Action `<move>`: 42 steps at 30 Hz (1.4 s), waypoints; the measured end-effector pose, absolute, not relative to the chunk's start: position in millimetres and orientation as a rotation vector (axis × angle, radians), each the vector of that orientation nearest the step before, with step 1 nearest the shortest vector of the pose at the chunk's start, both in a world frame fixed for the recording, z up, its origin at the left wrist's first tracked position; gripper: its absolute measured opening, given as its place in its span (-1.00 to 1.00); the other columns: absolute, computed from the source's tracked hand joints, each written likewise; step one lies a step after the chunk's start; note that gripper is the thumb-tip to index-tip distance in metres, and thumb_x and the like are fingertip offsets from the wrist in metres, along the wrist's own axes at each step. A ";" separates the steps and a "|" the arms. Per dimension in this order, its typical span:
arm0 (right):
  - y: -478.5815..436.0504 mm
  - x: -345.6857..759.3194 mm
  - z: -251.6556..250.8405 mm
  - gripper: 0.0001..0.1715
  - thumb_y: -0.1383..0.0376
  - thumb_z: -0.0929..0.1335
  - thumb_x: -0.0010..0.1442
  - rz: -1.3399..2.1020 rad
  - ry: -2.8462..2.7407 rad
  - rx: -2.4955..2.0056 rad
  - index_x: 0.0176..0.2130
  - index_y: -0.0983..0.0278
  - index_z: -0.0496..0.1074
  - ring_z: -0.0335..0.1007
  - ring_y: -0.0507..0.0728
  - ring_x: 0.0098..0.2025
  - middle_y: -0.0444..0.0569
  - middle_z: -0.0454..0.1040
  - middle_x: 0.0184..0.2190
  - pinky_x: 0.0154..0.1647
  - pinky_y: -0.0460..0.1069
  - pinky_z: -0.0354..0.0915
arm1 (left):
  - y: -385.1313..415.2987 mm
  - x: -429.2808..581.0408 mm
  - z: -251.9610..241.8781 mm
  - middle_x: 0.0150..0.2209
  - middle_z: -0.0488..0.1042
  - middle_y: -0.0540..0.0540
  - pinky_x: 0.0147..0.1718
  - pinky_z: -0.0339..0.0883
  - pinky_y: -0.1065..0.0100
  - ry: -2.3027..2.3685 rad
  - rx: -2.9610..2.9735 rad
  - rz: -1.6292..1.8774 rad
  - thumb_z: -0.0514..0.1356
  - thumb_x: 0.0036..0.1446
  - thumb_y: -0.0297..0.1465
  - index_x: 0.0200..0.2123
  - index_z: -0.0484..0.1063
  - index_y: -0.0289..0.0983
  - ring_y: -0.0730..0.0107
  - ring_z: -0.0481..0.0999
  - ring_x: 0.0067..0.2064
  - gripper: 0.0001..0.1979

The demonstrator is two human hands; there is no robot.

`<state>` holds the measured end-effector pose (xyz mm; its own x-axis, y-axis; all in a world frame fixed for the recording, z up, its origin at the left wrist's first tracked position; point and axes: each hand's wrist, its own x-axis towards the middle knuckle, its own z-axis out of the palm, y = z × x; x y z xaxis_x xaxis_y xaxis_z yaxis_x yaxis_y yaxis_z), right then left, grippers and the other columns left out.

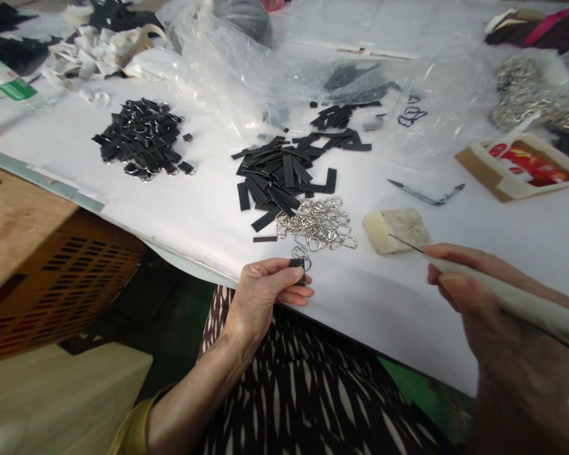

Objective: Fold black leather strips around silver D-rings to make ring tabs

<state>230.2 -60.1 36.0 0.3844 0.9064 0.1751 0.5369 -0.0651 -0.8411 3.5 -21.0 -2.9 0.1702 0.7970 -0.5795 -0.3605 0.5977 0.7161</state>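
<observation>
White and broad, the worktop [208, 196] fills most of the view, its near edge slanting from the left down to the lower right. Crumpled clear plastic [213, 82] spreads along its far side. Beyond the near edge, at left, sits an orange slatted crate [66, 297].

At the right end of the near edge, the right hand [483, 303] is closed around a pale, pen-like tool [516, 300], whose thin dark tip points toward the block described below; whether it touches cannot be told. Over the middle of the near edge, the left hand [272, 281] pinches a small piece between thumb and fingers.

Toward the far side, centrally, lies a loose pile of flat black strips [284, 167], some showing lengthwise ridges. Nearer the left edge is a heap of black tabs with rings [142, 136]. An open carton [516, 167] stands toward the right edge. Shiny silver D-rings [320, 221] lie tangled against the strips' near side; right of them rest a worn cream block [398, 230] and slim metal snips [427, 193].

Smallest is the pinched piece, a short, dark black tab [294, 263], partly hidden by the thumb, with a bright ring [307, 263] at its far end.
</observation>
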 end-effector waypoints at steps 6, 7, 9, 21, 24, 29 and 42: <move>-58.7 236.2 33.7 -0.79 0.13 0.43 0.07 0.526 -1.168 -1.860 -0.29 0.17 0.54 0.38 0.24 -0.36 -0.02 0.48 -0.42 -0.38 0.08 0.23 | -19.5 3.0 -1.3 -0.47 0.57 -0.17 -0.54 0.45 0.50 1.158 0.491 0.830 0.36 -0.12 -0.45 -0.49 0.51 -0.41 0.39 0.55 -0.52 -0.86; -58.5 237.3 34.0 -0.78 0.12 0.43 0.06 0.520 -1.168 -1.866 -0.30 0.18 0.55 0.37 0.21 -0.39 -0.05 0.47 -0.45 -0.41 0.05 0.23 | -19.5 3.1 -0.3 -0.47 0.57 -0.18 -0.54 0.45 0.51 1.166 0.496 0.819 0.37 -0.12 -0.45 -0.48 0.51 -0.41 0.39 0.55 -0.52 -0.86; -57.8 239.9 35.4 -0.79 0.10 0.42 0.08 0.510 -1.205 -1.851 -0.34 0.18 0.54 0.34 0.15 -0.42 -0.10 0.45 -0.50 -0.44 0.00 0.23 | -19.1 3.0 1.7 -0.47 0.57 -0.18 -0.55 0.45 0.52 1.191 0.506 0.797 0.37 -0.12 -0.45 -0.48 0.51 -0.42 0.41 0.54 -0.52 -0.86; -40.7 247.3 37.7 -0.74 0.16 0.38 0.13 0.437 -1.022 -1.876 -0.48 0.26 0.36 0.10 0.03 -0.57 -0.19 0.26 -0.64 -0.59 -0.07 0.02 | -13.6 10.0 5.3 -0.41 0.59 -0.21 -0.51 0.47 0.50 1.281 0.532 0.697 0.40 -0.17 -0.47 -0.44 0.51 -0.41 0.38 0.55 -0.51 -0.82; -35.1 246.4 33.6 -0.73 0.16 0.37 0.13 0.465 -1.027 -1.867 -0.49 0.26 0.34 0.07 0.01 -0.57 -0.20 0.24 -0.64 -0.58 -0.07 0.01 | -14.8 11.7 3.4 -0.39 0.59 -0.20 -0.51 0.48 0.50 1.291 0.508 0.735 0.42 -0.23 -0.47 -0.44 0.52 -0.40 0.36 0.56 -0.50 -0.79; -29.7 245.9 26.7 -0.72 0.15 0.35 0.13 0.451 -1.048 -1.875 -0.51 0.26 0.33 0.05 0.00 -0.58 -0.21 0.21 -0.65 -0.57 -0.07 0.00 | -15.6 9.5 -3.3 -0.45 0.58 -0.14 -0.56 0.46 0.45 1.276 0.451 0.819 0.47 -0.35 -0.45 -0.47 0.52 -0.36 0.33 0.54 -0.54 -0.71; -22.2 246.1 18.1 -0.73 0.15 0.36 0.13 0.498 -1.069 -1.900 -0.48 0.26 0.35 0.03 -0.01 -0.59 -0.21 0.23 -0.65 -0.61 -0.08 -0.03 | -17.3 7.8 -4.8 -0.60 0.51 -0.09 -0.52 0.38 0.47 1.193 0.457 0.807 0.45 -0.26 -0.42 -0.47 0.50 -0.35 0.41 0.48 -0.57 -0.75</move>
<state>246.1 -22.2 18.1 0.5502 0.8321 0.0699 0.4814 -0.2477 -0.8408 7.8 -17.3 -4.8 0.1460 0.7577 -0.6360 -0.3083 0.6457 0.6985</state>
